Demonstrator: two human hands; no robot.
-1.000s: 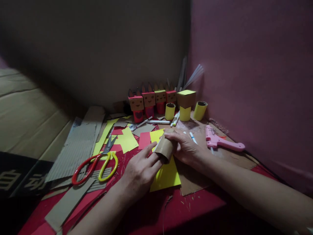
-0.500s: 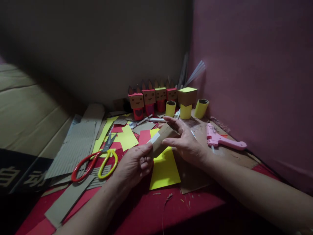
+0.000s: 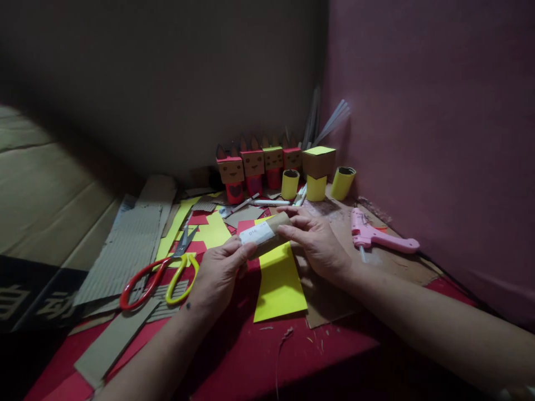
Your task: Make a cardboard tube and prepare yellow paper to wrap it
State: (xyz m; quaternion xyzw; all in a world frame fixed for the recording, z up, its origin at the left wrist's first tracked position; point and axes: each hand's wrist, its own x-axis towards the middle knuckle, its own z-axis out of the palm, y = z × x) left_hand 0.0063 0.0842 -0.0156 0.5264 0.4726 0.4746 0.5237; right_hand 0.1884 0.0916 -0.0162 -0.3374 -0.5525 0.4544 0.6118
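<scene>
Both hands hold a brown cardboard tube (image 3: pixel 276 225) with a white printed label on its left part. My left hand (image 3: pixel 223 264) grips the labelled end, thumb on the near side. Around the other end close the fingers and thumb of my right hand (image 3: pixel 315 236). Beneath the tube lies a bright yellow paper sheet (image 3: pixel 282 284). Scissors (image 3: pixel 167 273) with one red and one yellow handle rest left of my left hand, blades apart. A pink glue gun (image 3: pixel 374 234) lies to the right of my right hand.
Several cardboard figures (image 3: pixel 253 167) with drawn faces stand at the back, beside a yellow tube with a box top (image 3: pixel 318 167) and two yellow tubes (image 3: pixel 343 184). Corrugated cardboard (image 3: pixel 125 245) and paper scraps cover the left. Glue sticks (image 3: pixel 334 120) lean near the pink wall (image 3: pixel 430 139).
The tube has been turned, so its printed label now faces me and its open right end no longer shows. My left hand has moved slightly left.
</scene>
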